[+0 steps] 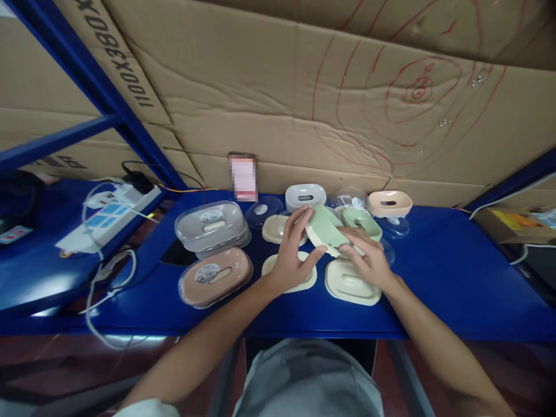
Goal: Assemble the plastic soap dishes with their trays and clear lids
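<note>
Both my hands hold a pale green soap-dish part (pixel 324 230), tilted up above the blue table (pixel 438 272). My left hand (pixel 292 252) grips its left edge, fingers curled round it. My right hand (pixel 369 258) holds its lower right side. Under my hands lie a cream tray (pixel 353 285) and a cream oval piece (pixel 304 282). Another green dish (pixel 362 223) sits just behind the held part.
Closed soap boxes with clear lids, grey (pixel 211 227) and pink (pixel 215 277), lie at the left. A white dish (pixel 304 196) and a peach dish (pixel 390 203) stand by the cardboard wall. A power strip (pixel 110 215) with cables lies on the left shelf.
</note>
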A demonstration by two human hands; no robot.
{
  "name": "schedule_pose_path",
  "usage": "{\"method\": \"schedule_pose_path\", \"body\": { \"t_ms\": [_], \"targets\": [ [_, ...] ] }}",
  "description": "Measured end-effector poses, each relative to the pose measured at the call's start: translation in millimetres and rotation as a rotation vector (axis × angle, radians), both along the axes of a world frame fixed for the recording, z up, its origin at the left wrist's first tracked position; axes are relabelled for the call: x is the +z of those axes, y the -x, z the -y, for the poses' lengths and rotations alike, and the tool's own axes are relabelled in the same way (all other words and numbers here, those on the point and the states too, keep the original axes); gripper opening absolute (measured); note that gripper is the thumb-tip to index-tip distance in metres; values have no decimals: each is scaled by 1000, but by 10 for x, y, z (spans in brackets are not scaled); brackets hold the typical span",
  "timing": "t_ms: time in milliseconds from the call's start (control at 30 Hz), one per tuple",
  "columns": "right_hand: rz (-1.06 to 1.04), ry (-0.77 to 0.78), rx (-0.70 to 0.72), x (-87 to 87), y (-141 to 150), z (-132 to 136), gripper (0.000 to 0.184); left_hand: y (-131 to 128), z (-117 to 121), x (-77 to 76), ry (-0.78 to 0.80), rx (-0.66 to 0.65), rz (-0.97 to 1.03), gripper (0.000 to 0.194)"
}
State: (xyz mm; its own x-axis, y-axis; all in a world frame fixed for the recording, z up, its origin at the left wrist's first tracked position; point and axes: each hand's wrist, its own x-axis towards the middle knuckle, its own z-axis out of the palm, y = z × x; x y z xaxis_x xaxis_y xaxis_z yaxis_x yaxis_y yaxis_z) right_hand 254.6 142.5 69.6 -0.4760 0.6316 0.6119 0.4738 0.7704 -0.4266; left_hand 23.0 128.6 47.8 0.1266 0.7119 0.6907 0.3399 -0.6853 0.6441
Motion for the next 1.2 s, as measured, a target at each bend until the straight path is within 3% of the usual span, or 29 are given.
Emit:
{"method": "schedule_pose_path", "body": {
  "t_ms": [133,233,433,500,567,733,1200],
  "targets": [
    [114,-143,-192,10,-65,-32,36,41,-96,14,-66,-2,-58,62],
    [225,-213,-310,-20,-143,-144,37,74,-180,-39,-46,96,-149,48],
    [169,-310,-558,-97,-300,-350,31,42,-164,-129,-33,192,-337,35],
    [153,-312,-512,-84,-262,-302,31,9,-106,-111,-78,216,-462,31],
    [194,-281,-375,-74,-158,-206,31,-21,-57,-92,-113,214,-563,29],
    [398,-166,-116,-134,105,-46,32,-62,-18,-106,-121,149,-649,24],
    [430,-110,-100,-149,32,-118,34,-102,22,-110,-142,108,-660,21]
  ]
}}
